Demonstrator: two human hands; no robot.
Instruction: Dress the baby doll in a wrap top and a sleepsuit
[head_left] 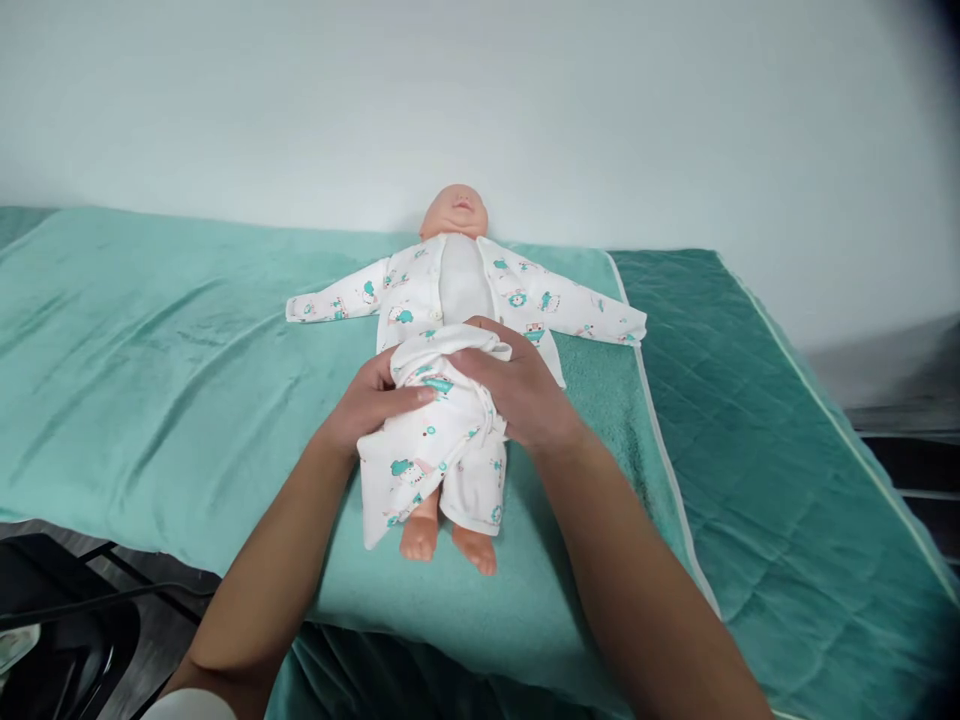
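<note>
A baby doll (pixel 454 211) lies on its back, its head near the wall and its bare feet towards me. It wears a white printed jacket (pixel 409 300) that hangs unfastened over a white undershirt (pixel 465 280). Matching printed pants (pixel 427 450) cover the legs and are bunched around the hips. My left hand (pixel 379 400) pinches the pants at the left side, thumb on top. On the other side my right hand (pixel 517 385) grips the waistband, its thumb over the cloth and its fingers partly hidden beneath.
A light green towel (pixel 150 350) lies under the doll, with a darker quilted cover (pixel 750 450) showing at the right. Behind stands a white wall (pixel 480 100). A black chair-like object (pixel 67 610) with a cable is at the lower left.
</note>
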